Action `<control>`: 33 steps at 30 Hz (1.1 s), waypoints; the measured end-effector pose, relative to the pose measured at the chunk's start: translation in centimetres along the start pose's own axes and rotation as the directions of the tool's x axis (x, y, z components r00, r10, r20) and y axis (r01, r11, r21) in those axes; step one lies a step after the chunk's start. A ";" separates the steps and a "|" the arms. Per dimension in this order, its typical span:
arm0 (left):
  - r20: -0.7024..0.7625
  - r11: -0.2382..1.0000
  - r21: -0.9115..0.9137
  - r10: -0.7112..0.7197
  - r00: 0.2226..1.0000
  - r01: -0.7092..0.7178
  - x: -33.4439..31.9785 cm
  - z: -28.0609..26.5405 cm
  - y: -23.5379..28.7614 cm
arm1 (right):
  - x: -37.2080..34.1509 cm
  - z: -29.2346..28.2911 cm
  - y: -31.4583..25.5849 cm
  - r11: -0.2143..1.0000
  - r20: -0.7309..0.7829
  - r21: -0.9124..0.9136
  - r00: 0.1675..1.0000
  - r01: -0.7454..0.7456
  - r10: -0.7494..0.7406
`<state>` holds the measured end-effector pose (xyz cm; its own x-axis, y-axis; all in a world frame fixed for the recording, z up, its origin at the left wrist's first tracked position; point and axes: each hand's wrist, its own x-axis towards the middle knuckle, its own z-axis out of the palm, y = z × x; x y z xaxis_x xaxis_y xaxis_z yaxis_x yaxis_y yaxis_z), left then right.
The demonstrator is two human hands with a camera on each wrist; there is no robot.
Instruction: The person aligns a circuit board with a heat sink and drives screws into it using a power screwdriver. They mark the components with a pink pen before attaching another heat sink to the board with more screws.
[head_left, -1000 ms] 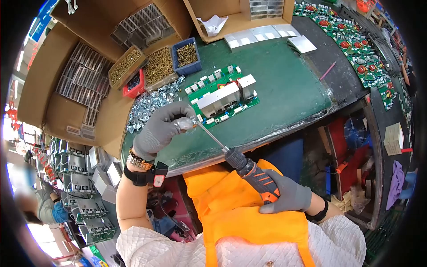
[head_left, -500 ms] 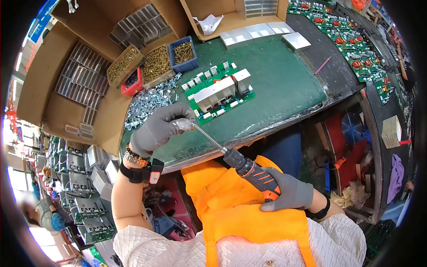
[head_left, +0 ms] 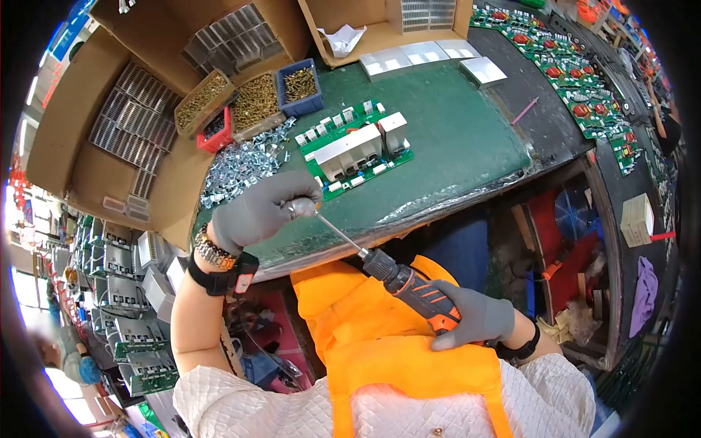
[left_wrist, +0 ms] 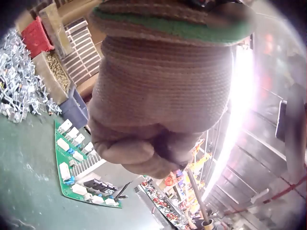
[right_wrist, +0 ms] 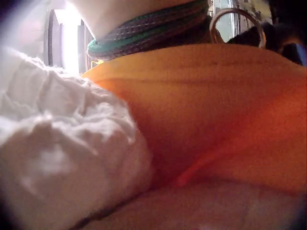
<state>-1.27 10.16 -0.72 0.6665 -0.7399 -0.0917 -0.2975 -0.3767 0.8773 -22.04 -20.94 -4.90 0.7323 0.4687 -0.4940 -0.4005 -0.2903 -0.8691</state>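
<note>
My gloved left hand [head_left: 259, 208] is raised over the near edge of the green-topped bench, thumb and fingers pinched together at the tip of a long screwdriver bit [head_left: 339, 232]. The small piece between the fingertips is mostly hidden, and I cannot tell its kind. In the left wrist view, the curled fingers [left_wrist: 129, 152] meet the bit's end. My gloved right hand [head_left: 478, 317] grips a black-and-orange power screwdriver [head_left: 420, 292] in front of the orange apron, bit slanting up to the left. Beyond the hands lies a green circuit board [head_left: 398, 158] carrying tall silver heat sinks [head_left: 349, 152].
Left of the board are loose metal clips [head_left: 244, 164], a red bin [head_left: 217, 135], a box of brass screws [head_left: 257, 101] and a blue screw bin [head_left: 299, 85]. Cardboard boxes [head_left: 80, 109] with heat sinks stand behind. A pink pen [head_left: 524, 110] lies to the right.
Both hands have shifted slightly left in the head view, along with the screwdriver. The left fingers have closed further over the bit's tip, covering the small piece more.
</note>
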 end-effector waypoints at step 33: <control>-0.319 0.657 0.753 0.323 0.891 0.032 4.0 4.1 -3.2 | 3.9 2.4 3.7 0.995 -0.256 0.067 0.963 -0.072 0.087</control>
<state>-0.41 6.12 -5.85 0.7159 -0.6033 0.3515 -0.6894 -0.6908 0.2183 -21.94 -18.18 -10.08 0.8114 0.2123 -0.5445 -0.4880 -0.2665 -0.8312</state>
